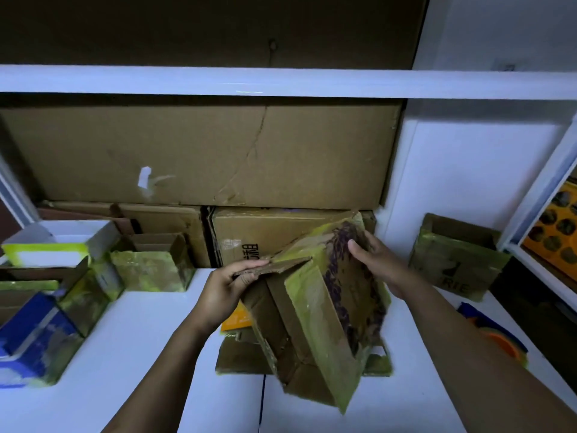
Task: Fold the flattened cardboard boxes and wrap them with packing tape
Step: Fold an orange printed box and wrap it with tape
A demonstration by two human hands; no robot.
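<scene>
A worn cardboard box (pixel 315 317) with yellowish tape strips and dark purple print is held tilted above the white table (pixel 131 354). My left hand (pixel 229 287) pinches a flap at its upper left edge, thumb under and fingers on top. My right hand (pixel 379 264) grips the box's upper right side with the thumb across the printed face. Under the box lie flattened cardboard pieces (pixel 240 354) and an orange card (pixel 235 320). A tape dispenser (pixel 496 335), blue and orange, lies at the right behind my right forearm.
Taped boxes (pixel 153 264) stand at the left, with a blue box (pixel 34 335) nearest. Another taped open box (pixel 456 257) stands at the right. Large cartons (pixel 203 154) fill the back under a white shelf (pixel 281 82). An orange tray (pixel 559 232) sits far right.
</scene>
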